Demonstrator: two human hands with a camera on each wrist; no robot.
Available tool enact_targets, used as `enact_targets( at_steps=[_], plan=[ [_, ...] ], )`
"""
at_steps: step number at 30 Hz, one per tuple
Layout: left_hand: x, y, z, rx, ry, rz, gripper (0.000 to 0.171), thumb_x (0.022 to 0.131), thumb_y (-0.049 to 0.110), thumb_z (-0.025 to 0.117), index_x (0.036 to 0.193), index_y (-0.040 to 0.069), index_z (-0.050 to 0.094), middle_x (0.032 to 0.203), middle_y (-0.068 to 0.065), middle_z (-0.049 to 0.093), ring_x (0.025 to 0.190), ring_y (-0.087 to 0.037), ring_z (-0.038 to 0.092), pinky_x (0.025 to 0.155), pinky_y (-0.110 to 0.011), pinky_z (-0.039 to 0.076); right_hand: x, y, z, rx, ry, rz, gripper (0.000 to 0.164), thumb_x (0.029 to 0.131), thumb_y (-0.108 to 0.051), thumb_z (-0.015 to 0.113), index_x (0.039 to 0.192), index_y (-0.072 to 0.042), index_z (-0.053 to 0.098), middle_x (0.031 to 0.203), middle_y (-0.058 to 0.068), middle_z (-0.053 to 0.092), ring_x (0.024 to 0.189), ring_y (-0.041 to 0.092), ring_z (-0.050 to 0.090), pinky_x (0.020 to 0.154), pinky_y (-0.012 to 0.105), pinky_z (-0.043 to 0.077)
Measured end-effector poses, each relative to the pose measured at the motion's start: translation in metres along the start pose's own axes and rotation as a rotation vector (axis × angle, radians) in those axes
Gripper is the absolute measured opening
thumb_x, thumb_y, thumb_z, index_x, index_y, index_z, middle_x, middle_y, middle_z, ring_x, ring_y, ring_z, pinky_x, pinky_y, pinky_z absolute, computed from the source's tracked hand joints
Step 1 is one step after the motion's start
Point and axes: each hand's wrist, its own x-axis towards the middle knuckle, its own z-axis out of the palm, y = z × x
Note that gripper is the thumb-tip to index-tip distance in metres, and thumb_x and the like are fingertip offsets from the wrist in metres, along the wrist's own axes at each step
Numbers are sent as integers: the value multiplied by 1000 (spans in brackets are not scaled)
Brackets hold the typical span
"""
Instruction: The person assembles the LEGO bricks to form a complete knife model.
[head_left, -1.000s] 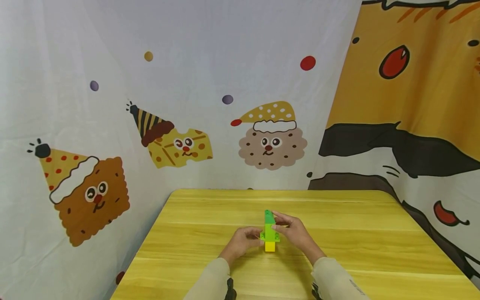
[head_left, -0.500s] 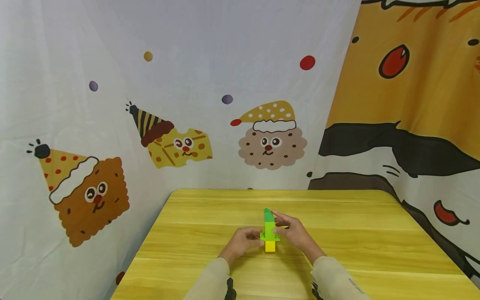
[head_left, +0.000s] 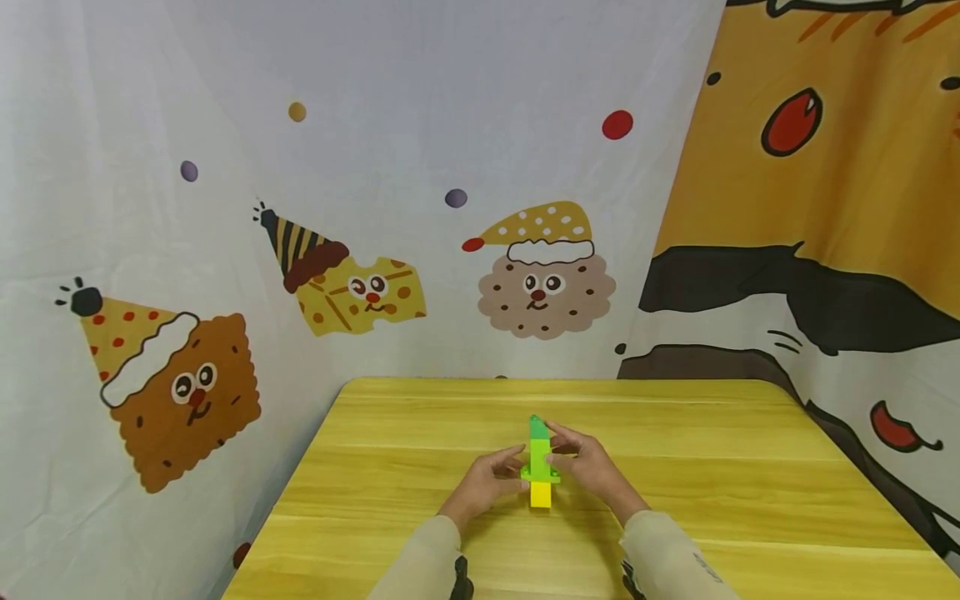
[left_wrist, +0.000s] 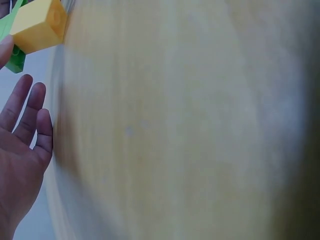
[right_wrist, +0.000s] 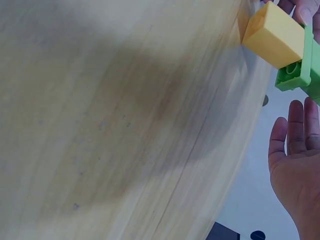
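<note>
A tower of toy building blocks stands between both hands in the head view. It has a yellow block [head_left: 540,494] at the bottom, a lime plate [head_left: 555,478] sticking out on both sides, a lime block [head_left: 539,457] above it and a darker green sloped block [head_left: 538,427] at the tip. My right hand [head_left: 592,468] pinches the lime block from the right, its index finger up by the sloped block. With the thumb at the plate's left end, my left hand [head_left: 486,482] holds the tower low down, its index finger raised away.
A wood-grain table [head_left: 390,467] lies under the hands. Behind it hangs a white cloth [head_left: 420,100] printed with cartoon snacks in party hats, with an orange-and-black pattern on the right.
The tower has tilted slightly, its tip higher in view and more of the yellow block showing. My left index finger has lifted; the right hand has barely moved.
</note>
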Motion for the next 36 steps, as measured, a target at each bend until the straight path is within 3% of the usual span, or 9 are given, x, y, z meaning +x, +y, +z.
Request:
enact_targets(
  at_steps=[10,22,36],
  plan=[
    [-2,2,1,3,-38,19,57,91,13,74,144,25,55,121,-5,63,112,-32,57,98,-50,45,0,8,-4,0,-94,-49,67,90,-10,74,150,-13,45,124,14,63,112,35,59,93,53,49],
    [-2,1,2,9,-43,11,58,92,16,73,146,24,52,122,-7,63,111,-29,57,98,-52,44,-4,7,-10,-62,-253,-49,88,86,-11,78,158,-14,28,140,19,50,127,44,45,100,60,41],
    [-2,0,0,73,-55,-55,56,88,25,78,141,25,58,131,-5,61,122,-31,53,102,-57,40,-11,10,-10,-99,-285,-48,90,84,-10,80,157,-9,27,137,21,52,125,46,48,98,61,43]
  ],
)
